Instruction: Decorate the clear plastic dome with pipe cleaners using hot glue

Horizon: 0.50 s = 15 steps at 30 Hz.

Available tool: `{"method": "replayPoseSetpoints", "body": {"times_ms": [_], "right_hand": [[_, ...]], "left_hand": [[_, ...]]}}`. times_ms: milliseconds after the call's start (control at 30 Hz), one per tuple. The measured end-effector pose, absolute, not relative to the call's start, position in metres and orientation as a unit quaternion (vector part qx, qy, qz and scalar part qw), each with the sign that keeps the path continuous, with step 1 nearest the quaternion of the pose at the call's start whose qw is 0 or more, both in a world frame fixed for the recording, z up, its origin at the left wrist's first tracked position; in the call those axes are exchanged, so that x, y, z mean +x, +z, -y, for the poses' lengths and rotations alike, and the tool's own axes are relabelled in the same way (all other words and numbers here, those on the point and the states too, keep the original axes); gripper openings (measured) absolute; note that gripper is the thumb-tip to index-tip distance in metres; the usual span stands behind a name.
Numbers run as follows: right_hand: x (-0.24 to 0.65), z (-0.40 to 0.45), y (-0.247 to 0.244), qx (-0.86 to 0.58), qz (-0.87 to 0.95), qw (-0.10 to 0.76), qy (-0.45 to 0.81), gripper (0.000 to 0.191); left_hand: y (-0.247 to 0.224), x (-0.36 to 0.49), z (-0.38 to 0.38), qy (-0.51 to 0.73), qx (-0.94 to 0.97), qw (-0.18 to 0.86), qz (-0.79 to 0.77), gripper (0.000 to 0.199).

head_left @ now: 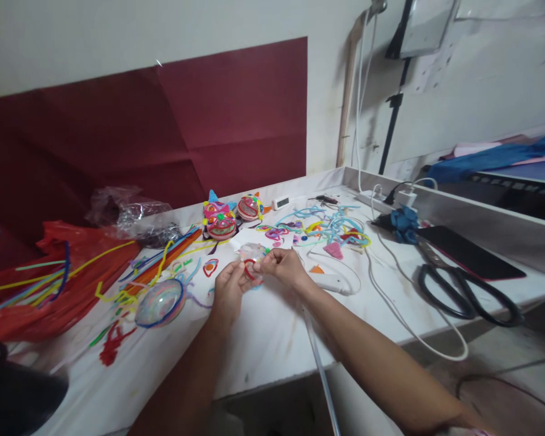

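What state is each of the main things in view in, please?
Left hand: pinching the red loop
Right hand: fingers drawn together at the loop
Red loop: bent into a curve
Clear dome: trimmed blue along its rim
Scissors: lying down
Red bag: crumpled
Clear wrap: crumpled
Maroon sheet: creased

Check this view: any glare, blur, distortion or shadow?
Head view: a pale highlight on the clear bowl; head view: fine detail soft where the left hand and right hand meet at the red loop; head view: wide-angle stretch toward the edges; head view: deep shadow beneath the table.
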State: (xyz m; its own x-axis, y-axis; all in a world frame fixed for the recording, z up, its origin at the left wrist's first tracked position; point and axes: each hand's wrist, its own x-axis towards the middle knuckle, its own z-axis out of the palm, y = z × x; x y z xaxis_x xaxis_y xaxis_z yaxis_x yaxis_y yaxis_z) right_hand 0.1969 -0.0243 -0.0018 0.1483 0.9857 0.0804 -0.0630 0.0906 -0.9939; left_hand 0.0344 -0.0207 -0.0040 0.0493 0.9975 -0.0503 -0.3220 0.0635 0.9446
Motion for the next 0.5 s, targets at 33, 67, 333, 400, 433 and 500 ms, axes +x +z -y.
{"method": "replayPoseSetpoints", "body": {"times_ms": [33, 67, 333, 400, 433, 500], "right_hand": [[0.1969, 0.0247, -0.0018, -0.493, 0.467, 0.572, 0.459, 0.054], [0.197, 0.0251, -0.0017, -0.492, 0.468, 0.572, 0.46, 0.055], [0.1992, 0.0272, -0.0017, -0.469, 0.472, 0.575, 0.476, 0.047], [0.1995, 0.0269, -0.0018, -0.474, 0.474, 0.571, 0.474, 0.044], [0.1997, 0.0268, -0.0018, -0.477, 0.475, 0.568, 0.474, 0.042], [0.1999, 0.0271, -0.0014, -0.48, 0.477, 0.565, 0.472, 0.039]], "left_hand": [[-0.0032, 0.0351, 0.0212, 0.552, 0.402, 0.6, -0.416, 0.03], [-0.0025, 0.0358, 0.0219, 0.554, 0.399, 0.6, -0.417, 0.03], [0.0003, 0.0375, 0.0252, 0.555, 0.403, 0.592, -0.423, 0.037], [0.0006, 0.0375, 0.0246, 0.546, 0.41, 0.587, -0.435, 0.037], [0.0007, 0.0375, 0.0243, 0.543, 0.412, 0.585, -0.441, 0.037], [0.001, 0.0376, 0.0239, 0.541, 0.412, 0.583, -0.444, 0.038]]}}
